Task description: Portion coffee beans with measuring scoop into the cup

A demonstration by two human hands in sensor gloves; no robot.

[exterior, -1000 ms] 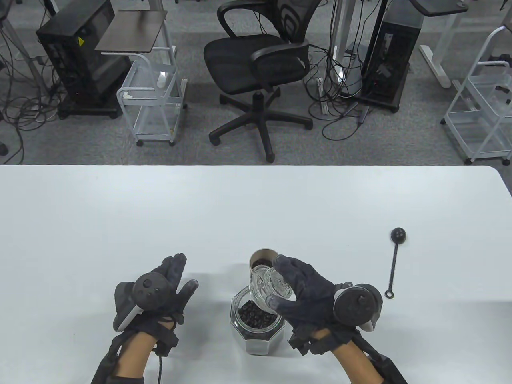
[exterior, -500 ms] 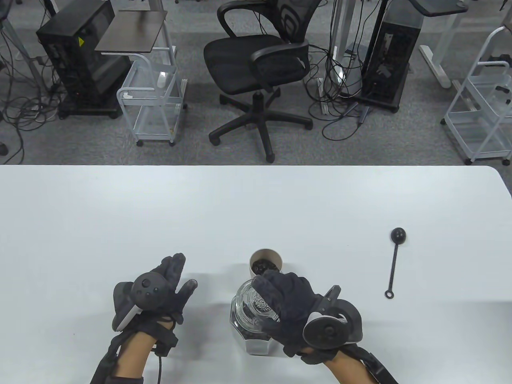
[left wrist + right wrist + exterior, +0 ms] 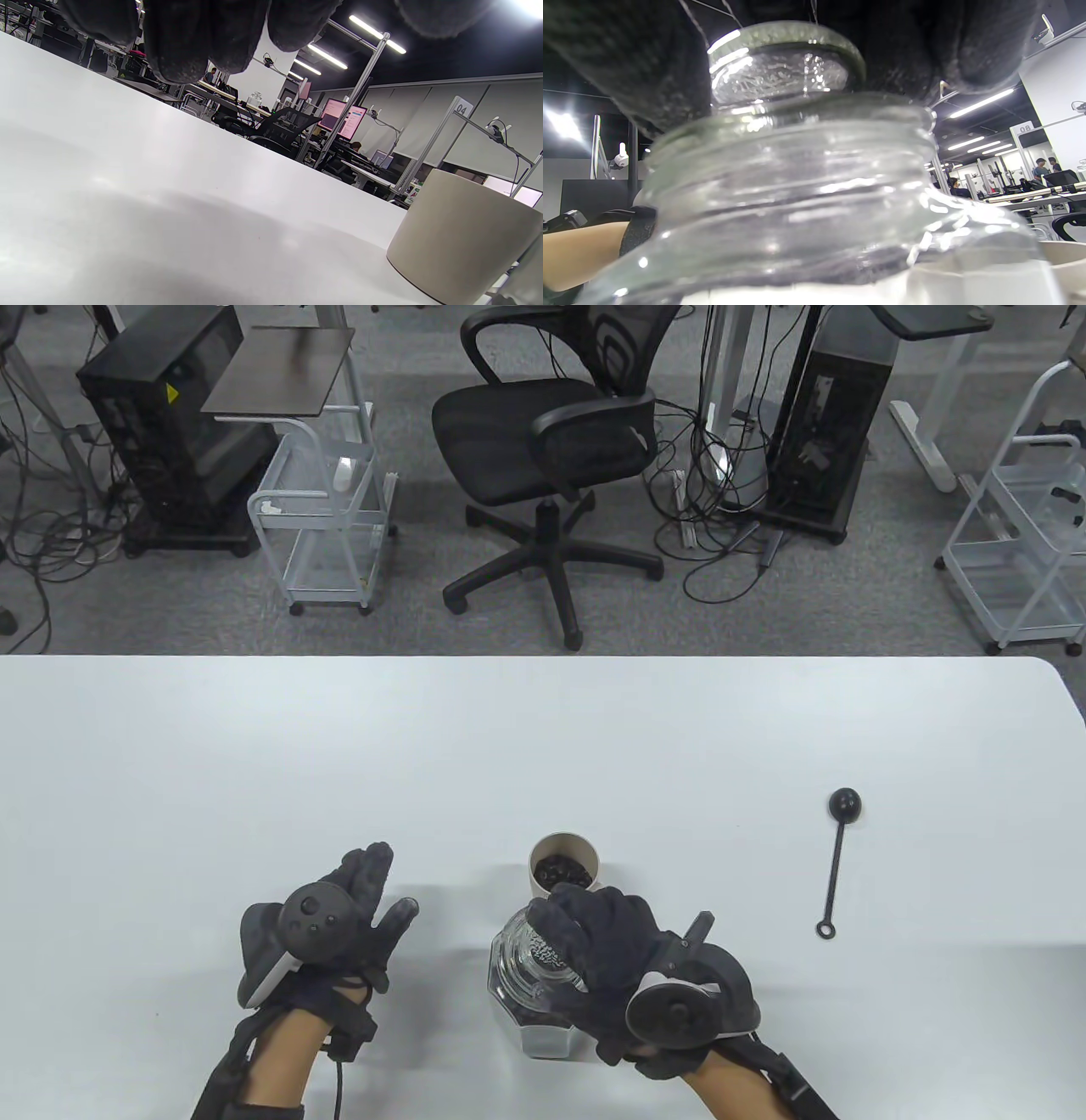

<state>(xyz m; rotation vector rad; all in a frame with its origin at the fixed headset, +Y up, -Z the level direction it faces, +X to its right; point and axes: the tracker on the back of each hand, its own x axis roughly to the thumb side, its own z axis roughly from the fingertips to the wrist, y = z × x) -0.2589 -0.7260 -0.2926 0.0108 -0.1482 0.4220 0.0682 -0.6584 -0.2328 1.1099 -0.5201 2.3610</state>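
Lying flat, scoop (image 3: 838, 857): bowl far, ring-end handle toward person.

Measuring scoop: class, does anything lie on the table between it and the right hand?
Nothing visible does. The measuring scoop lies alone on bare table, apart from the right hand, which grips the glass lid on the jar.

In the table view we look steeply down on the desk (image 3: 543, 746) from its near edge, out toward the office floor. Our left wrist view sits low, skimming the surface toward the far edge, catching the cup (image 3: 458, 237) the overhead also shows. Our right wrist view looks up, pressed against the glass jar (image 3: 814, 190).
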